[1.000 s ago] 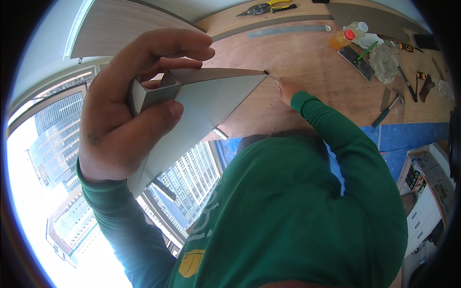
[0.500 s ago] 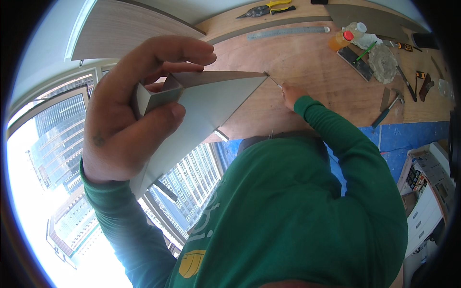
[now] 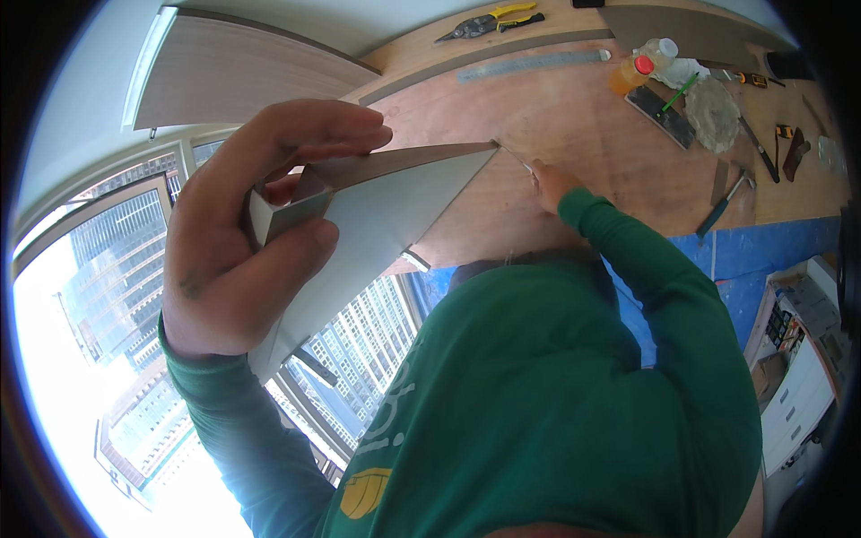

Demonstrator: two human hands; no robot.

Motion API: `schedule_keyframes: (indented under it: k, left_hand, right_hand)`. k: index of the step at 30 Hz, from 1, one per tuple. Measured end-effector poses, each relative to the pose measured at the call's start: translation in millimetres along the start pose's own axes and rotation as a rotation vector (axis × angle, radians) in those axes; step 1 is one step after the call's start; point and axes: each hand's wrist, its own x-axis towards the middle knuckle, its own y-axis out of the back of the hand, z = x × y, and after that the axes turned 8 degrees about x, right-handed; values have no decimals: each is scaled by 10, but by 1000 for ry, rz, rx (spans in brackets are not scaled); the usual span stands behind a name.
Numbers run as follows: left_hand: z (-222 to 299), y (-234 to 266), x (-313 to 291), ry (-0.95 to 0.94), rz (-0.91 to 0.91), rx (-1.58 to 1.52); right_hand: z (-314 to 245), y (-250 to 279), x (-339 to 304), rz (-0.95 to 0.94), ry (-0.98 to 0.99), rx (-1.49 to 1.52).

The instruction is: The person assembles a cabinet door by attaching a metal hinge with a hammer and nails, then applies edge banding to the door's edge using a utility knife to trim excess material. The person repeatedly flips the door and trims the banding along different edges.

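My left hand is large in the left of the view, its thumb and fingers closed round the near end of a long panel. The panel has a pale face, a wood-toned narrow edge and a folded, shiny strip at the gripped end. It slants away from me to a far corner over the workbench. My right hand is closed on a thin, light-coloured tool whose tip points at that far corner. The tool's exact kind is too small to tell.
On the wooden workbench lie snips, a steel ruler, a hammer and a dark block under a green pencil. Bottles stand behind. Hinges stick out from the panel. Windows are at left, blue sheeting at right.
My right hand has shifted slightly right, a little farther from the panel's far corner. The left hand and panel sit slightly lower in the view, with the same hold.
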Motion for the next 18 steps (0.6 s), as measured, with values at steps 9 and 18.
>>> schedule_keyframes:
  k: [9, 18]
  left_hand:
    - [35, -4, -16, -17, -53, 7]
    - [-8, -5, -23, -66, -69, -21]
  right_hand:
    - [-113, -20, 470, -50, -4, -9]
    - [-92, -8, 487, -85, 13, -32]
